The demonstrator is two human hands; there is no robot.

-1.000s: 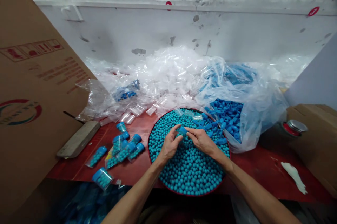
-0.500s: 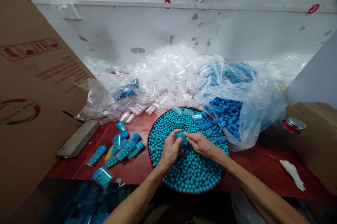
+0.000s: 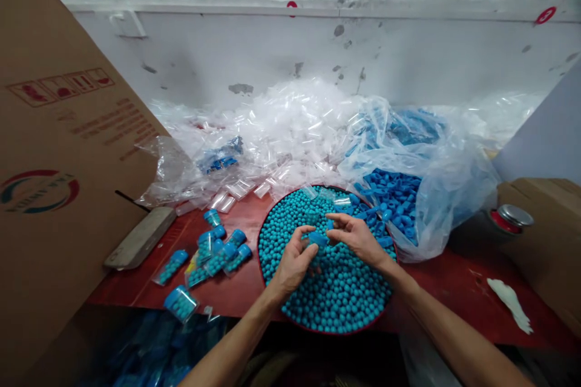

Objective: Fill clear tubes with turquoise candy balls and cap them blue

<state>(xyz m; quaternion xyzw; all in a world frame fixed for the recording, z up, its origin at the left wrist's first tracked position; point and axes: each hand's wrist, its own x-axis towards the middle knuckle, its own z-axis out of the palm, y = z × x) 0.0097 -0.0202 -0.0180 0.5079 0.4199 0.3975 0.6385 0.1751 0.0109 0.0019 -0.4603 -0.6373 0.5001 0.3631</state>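
Note:
My left hand (image 3: 294, 263) pinches a small clear container with a blue cap (image 3: 318, 238), cap side up, over a round tray of turquoise beads (image 3: 338, 290). Its lower body is mostly hidden by my fingers and blends with the beads. Just right of it, my right hand (image 3: 356, 240) has thumb and forefinger about a small blue plastic piece (image 3: 330, 226), apart from the container's cap. Loose blue caps (image 3: 363, 212) lie on the beads at the tray's back right. Filled, blue-capped containers (image 3: 221, 258) lie in a group left of the tray.
An open plastic bag of blue caps (image 3: 394, 199) leans at the tray's right rear. Clear empty containers (image 3: 295, 126) are heaped along the wall. A large carton (image 3: 68, 132) stands left, beside a grey block (image 3: 140, 238). A lidded jar (image 3: 512, 217) and white scrap (image 3: 508, 303) are at right.
My right hand has drawn back right and slightly up from the container's cap, its fingers now wider apart. My left hand keeps the container over the beads. The whole view has shifted slightly.

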